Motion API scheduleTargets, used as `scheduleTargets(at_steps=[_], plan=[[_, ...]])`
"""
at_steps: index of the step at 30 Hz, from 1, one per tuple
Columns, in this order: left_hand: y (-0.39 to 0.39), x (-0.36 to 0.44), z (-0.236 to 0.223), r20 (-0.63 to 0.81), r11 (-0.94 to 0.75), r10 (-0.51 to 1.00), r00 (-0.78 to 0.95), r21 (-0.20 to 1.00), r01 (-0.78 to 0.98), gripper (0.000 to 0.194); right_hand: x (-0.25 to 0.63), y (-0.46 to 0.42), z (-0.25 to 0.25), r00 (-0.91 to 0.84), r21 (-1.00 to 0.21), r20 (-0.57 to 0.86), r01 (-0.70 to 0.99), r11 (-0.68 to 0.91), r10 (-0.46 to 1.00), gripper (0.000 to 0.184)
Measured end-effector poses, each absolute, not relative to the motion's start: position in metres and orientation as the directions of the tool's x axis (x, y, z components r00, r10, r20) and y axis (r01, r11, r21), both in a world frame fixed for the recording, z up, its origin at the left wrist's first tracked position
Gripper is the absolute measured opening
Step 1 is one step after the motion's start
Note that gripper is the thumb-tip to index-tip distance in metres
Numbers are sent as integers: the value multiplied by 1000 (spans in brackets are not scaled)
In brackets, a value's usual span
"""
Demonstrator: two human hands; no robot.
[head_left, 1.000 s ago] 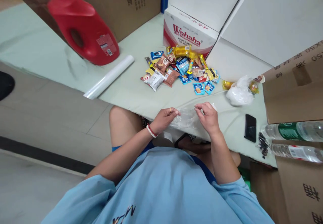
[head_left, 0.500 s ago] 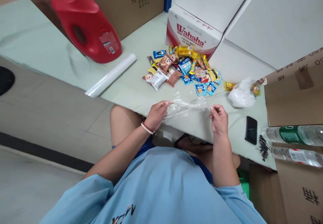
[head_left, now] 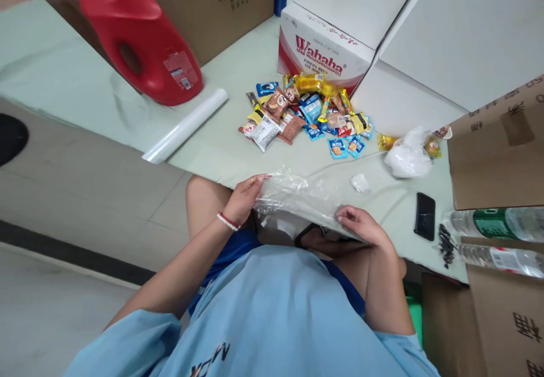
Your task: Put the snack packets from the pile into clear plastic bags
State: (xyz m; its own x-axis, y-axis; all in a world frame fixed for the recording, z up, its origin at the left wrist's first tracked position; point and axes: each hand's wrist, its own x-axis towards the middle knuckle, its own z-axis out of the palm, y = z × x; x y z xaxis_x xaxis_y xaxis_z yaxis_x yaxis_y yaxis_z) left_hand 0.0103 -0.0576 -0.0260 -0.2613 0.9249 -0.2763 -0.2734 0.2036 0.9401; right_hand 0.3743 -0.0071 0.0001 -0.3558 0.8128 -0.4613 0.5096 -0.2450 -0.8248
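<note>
A clear plastic bag [head_left: 293,193] stretches between my hands above the table's front edge. My left hand [head_left: 245,197], with a bead bracelet at its wrist, pinches the left end of the bag. At the bag's right end, the fingers of my right hand [head_left: 357,221] are curled in against the film. Just beyond my right hand, a small crumpled white piece [head_left: 360,182] lies on the table. Behind the bag is a pile of wrapped snacks [head_left: 291,126] in brown, blue, yellow and silver packets.
A plastic roll [head_left: 187,126] and a red jug [head_left: 147,54] are at left. A Wahaha carton [head_left: 323,54] stands behind the snacks. To the right are a knotted white bag [head_left: 408,156], a black phone [head_left: 425,216] and two bottles [head_left: 493,225] lying sideways.
My left hand has moved left and slightly down with the bag. My right hand has lowered and turned inward. The crumpled white piece now shows on the table where my right hand was.
</note>
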Motion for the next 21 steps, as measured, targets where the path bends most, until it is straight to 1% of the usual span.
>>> scheduleTargets(at_steps=[2,5,6,9,11,13,15,17,19,20,21], plan=[[-66,9,-32,-303,242,915,-267,941,-238,70,375,-7,7,-385,-811,-489,532,-245,783,45],[-72,11,-36,-312,261,909,-276,943,-206,73,362,2,12,-281,-835,-461,459,-304,842,57],[-72,13,-36,-306,259,912,-274,946,-197,73,354,6,11,-277,-840,-464,440,-318,841,59],[-68,19,-32,-271,235,926,-264,959,-158,70,328,22,3,-368,-859,-453,423,-288,812,59],[-64,19,-29,-243,213,933,-264,968,-135,67,315,36,0,-367,-896,-356,394,-203,860,57],[-60,15,-29,-225,198,935,-274,973,-122,64,310,54,0,-282,-930,-179,362,-68,943,53],[-57,8,-34,-230,212,928,-293,973,-91,62,309,76,3,-210,-922,3,379,84,978,51],[-56,2,-41,-252,268,907,-338,964,0,61,310,96,3,-200,-873,125,444,203,972,48],[-56,-1,-45,-230,328,874,-428,929,171,61,311,113,0,-226,-811,161,524,259,961,42],[-57,-1,-45,-170,338,858,-485,897,284,64,311,120,-4,-245,-785,150,559,267,958,40],[-58,1,-43,-70,328,844,-531,852,409,68,311,125,-8,-266,-764,129,587,267,955,39]])
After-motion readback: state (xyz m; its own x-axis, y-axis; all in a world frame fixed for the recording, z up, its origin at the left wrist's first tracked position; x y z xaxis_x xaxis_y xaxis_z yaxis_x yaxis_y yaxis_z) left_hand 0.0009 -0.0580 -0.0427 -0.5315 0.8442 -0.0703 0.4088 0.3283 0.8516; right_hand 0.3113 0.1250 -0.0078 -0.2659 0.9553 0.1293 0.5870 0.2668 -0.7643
